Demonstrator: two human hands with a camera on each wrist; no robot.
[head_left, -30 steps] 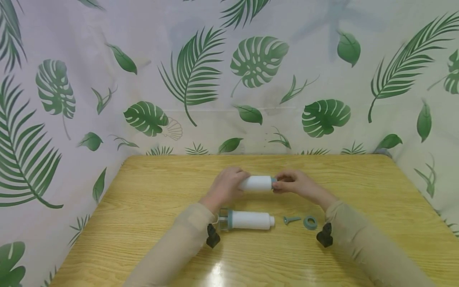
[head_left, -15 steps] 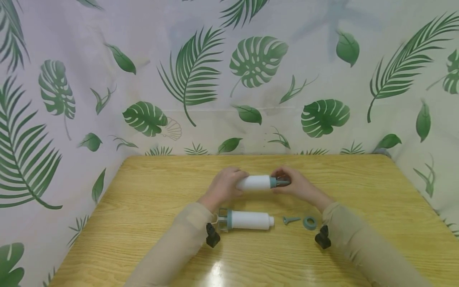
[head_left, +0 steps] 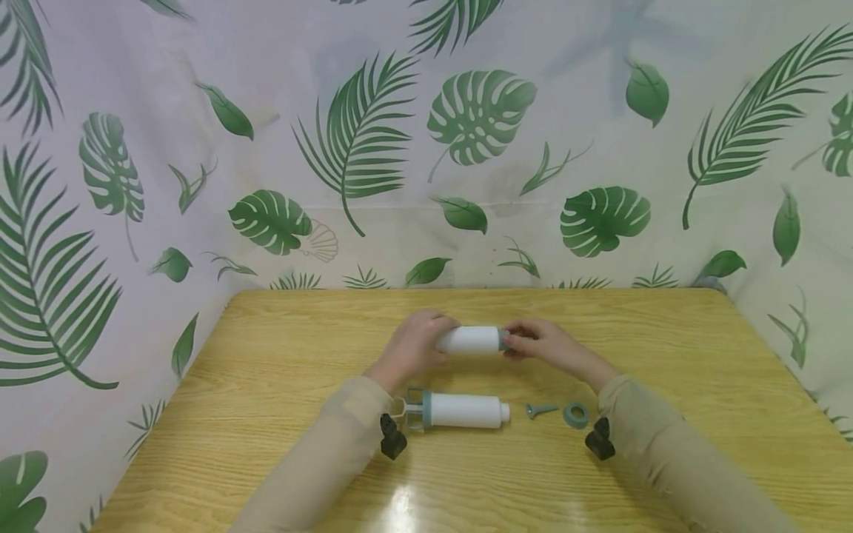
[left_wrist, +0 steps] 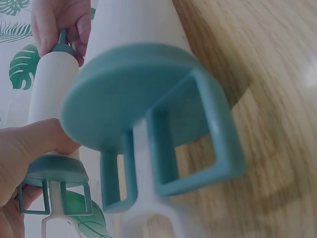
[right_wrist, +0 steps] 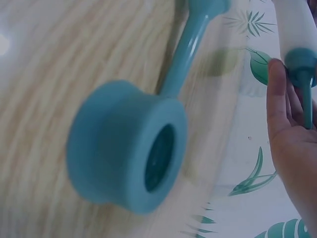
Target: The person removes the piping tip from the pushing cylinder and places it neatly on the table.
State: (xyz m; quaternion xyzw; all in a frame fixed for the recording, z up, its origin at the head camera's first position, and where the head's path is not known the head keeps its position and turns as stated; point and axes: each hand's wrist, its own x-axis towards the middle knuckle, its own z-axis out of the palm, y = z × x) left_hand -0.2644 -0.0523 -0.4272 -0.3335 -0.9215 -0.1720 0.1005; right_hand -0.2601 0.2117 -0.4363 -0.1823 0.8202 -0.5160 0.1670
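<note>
Clasping the white tube (head_left: pixel 472 339), your left grip (head_left: pixel 415 346) presumably steadies it against your right grip (head_left: pixel 552 348), which pinches the teal collar (right_wrist: pixel 299 59).

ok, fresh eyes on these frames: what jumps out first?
Likely the white tube, just below center in the head view: the left hand grips it, the right hand pinches its teal cap. Nearer the person, a second tube lies on the wooden table, loose teal nozzle and ring to its right. Behind, a leaf-print backdrop fills the top.

White tube (head_left: pixel 465 410), teal nozzle (head_left: pixel 545 409) and teal ring (head_left: pixel 567 416) on wooden table (head_left: pixel 300 333).
</note>
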